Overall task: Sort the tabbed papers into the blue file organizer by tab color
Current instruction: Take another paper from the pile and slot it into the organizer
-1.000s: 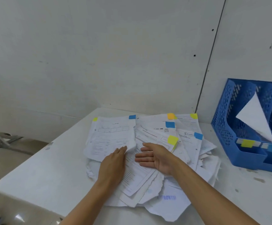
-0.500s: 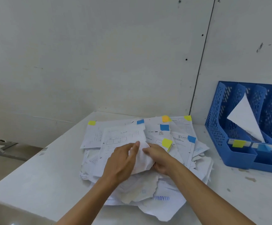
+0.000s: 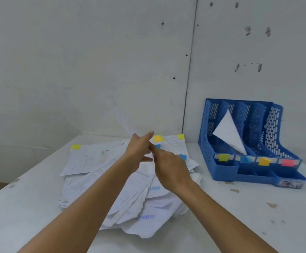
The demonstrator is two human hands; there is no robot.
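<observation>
A messy pile of tabbed papers point(image 3: 130, 199) lies in the middle of the white table point(image 3: 258, 216). Yellow-green tabs point(image 3: 75, 147), an orange tab point(image 3: 158, 138) and a blue tab point(image 3: 183, 157) show on it. My left hand point(image 3: 139, 152) is raised over the pile's far side, and a faint blurred sheet point(image 3: 126, 125) rises from its fingers. Just right of it, my right hand point(image 3: 168, 170) has its index finger stretched toward the left hand; its other fingers are hidden. The blue file organizer point(image 3: 209, 125) stands at the right with yellow-green, blue, orange and pink labels on its front.
One white sheet point(image 3: 229, 136) leans in the organizer's leftmost slot. A grey wall rises directly behind the table. The table's left edge drops to the floor at far left. Small stains mark the tabletop at the right.
Both hands rose from the pile's middle toward its far side, lifting the sheet they gripped. The camera tilted up and right, so the whole organizer shows.
</observation>
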